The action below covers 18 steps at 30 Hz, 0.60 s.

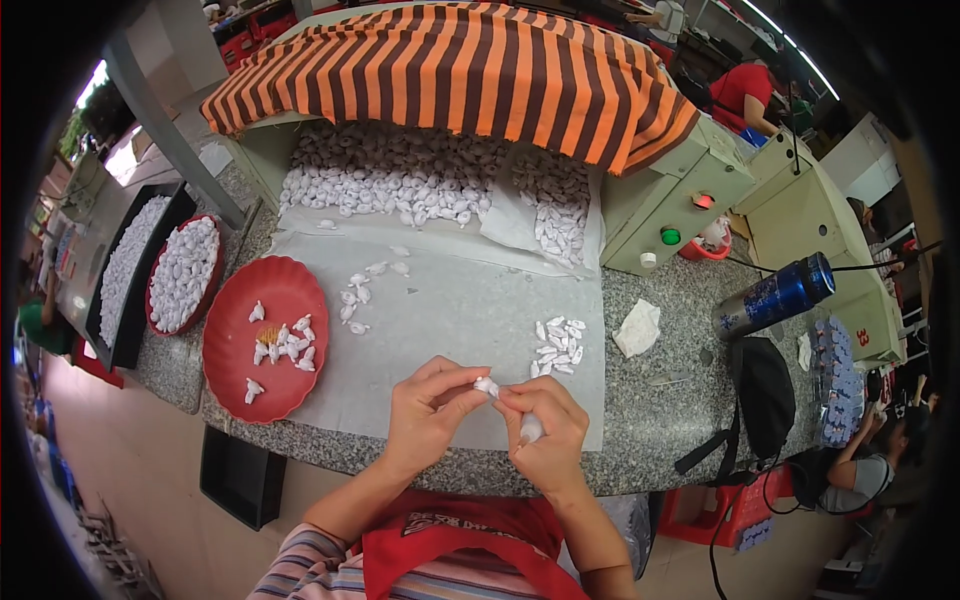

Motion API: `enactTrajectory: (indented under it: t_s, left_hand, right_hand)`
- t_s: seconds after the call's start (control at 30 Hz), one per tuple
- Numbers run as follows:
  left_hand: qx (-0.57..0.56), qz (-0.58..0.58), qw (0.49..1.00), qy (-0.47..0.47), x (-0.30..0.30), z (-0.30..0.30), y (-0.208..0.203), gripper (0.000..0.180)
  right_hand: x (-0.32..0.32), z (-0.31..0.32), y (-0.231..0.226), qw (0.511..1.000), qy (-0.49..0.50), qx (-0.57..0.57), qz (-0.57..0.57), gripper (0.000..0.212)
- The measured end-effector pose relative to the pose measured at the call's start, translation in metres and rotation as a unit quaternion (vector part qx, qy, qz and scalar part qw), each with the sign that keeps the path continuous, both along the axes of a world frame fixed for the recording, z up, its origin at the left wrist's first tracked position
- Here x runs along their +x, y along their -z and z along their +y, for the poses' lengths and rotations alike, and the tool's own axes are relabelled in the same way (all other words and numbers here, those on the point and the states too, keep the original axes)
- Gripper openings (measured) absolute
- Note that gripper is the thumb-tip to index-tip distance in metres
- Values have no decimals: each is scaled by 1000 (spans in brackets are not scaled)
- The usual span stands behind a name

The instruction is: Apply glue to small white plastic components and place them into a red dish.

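Observation:
Close to my front, my left hand (430, 412) is closed, pinching a small white moulded figure (486, 386) between thumb and fingertips. Against the figure's other side, my right hand (548, 432) is closed too, its thumb and forefinger meeting at it. A whitish rounded object (531, 428), partly hidden, is tucked in my right palm; its kind I cannot make out. Beyond the right hand, a group of slim white pieces (558, 348) lies on the white paper sheet (450, 330). To the left, a red scalloped dish (228, 365) holds several assembled white figures (290, 344).
A box-like machine with lit buttons (670, 236) is draped with striped cloth (450, 70); white figures are heaped inside (400, 175). At left are a red bowl (217, 290) and black tray (120, 345). A blue bottle (775, 295) and black pouch (765, 388) lie right.

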<state>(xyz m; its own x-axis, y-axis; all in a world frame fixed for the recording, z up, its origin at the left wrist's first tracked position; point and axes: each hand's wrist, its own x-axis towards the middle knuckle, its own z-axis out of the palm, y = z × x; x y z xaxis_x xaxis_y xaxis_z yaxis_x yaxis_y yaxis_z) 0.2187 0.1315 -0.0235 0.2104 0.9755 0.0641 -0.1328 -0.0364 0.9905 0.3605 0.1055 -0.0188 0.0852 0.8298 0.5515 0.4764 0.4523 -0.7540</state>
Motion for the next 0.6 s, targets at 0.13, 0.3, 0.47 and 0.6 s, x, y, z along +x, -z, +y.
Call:
enactTrajectory:
  t_s: [0.13, 0.3, 0.47, 0.6]
  left_hand:
    - [-4, 24, 1000, -17, -5, 4, 6, 25]
    - [-103, -39, 994, -19, -6, 13, 7, 29]
    - [-268, -156, 943, 118, -18, 25, 6, 37]
    - [-374, -333, 860, 97, -19, 28, 23, 35]
  right_hand:
    - [-7, 6, 2, 1000, 11, -16, 15, 16]
    - [-10, 23, -16, 996, 11, -82, -26, 14]
    - [-4, 23, -32, 978, -89, -142, -121, 19]
    - [9, 23, -34, 979, -83, -176, 56, 21]
